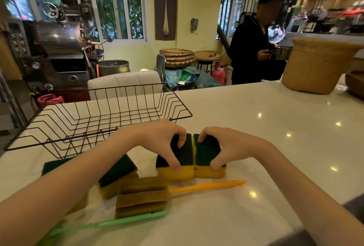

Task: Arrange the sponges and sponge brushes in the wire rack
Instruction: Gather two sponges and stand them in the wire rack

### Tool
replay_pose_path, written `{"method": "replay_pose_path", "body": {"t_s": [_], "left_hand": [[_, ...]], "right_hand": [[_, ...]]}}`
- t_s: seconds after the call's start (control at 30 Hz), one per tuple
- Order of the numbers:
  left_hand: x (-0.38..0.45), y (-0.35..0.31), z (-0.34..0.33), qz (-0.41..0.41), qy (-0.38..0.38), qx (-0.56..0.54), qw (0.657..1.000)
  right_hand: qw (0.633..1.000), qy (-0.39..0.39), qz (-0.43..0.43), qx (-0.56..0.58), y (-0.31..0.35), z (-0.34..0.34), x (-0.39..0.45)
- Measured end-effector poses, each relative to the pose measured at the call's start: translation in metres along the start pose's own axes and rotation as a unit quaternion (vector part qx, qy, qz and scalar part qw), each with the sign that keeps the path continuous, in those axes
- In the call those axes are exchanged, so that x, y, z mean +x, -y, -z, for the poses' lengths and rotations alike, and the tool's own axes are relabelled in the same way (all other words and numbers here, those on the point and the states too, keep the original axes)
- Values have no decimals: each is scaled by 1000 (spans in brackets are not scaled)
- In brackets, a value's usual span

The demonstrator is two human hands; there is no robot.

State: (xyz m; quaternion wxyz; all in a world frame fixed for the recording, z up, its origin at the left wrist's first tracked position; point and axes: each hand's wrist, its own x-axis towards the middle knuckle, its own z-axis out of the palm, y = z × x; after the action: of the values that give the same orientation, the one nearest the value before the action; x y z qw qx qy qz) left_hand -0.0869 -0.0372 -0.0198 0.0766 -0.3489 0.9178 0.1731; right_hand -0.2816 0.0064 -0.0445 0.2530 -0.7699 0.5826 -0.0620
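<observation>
Two yellow sponges with dark green scrub tops lie side by side on the white counter. My left hand (167, 143) grips the left sponge (184, 168) and my right hand (228, 147) grips the right sponge (206, 152). The black wire rack (98, 119) stands empty behind and to the left. A third sponge (116, 171) lies beside my left forearm. In front lie a brown sponge brush with an orange handle (206, 185) and one with a green handle (118, 222). A flat green pad (55, 165) is partly hidden by my arm.
A woven basket (317, 64) stands at the counter's far right. A person in dark clothes (252, 48) stands beyond the counter. A white chair back (126, 82) and a metal roasting machine (57, 44) are behind the rack.
</observation>
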Motion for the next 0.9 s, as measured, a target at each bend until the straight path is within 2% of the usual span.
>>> {"method": "replay_pose_path", "body": {"t_s": [0.2, 0.43, 0.67, 0.9], "left_hand": [[-20, -13, 32, -41, -58, -37, 997], [-41, -7, 77, -48, -135, -60, 988], [-32, 40, 103, 41, -192, -24, 980], [2, 119, 88, 141, -156, -1, 978]], "right_hand": [[1000, -25, 12, -14, 1, 33, -10], [994, -73, 62, 57, 24, 80, -12], [984, -119, 108, 77, 39, 106, 44], [979, -111, 141, 94, 44, 104, 131]]}}
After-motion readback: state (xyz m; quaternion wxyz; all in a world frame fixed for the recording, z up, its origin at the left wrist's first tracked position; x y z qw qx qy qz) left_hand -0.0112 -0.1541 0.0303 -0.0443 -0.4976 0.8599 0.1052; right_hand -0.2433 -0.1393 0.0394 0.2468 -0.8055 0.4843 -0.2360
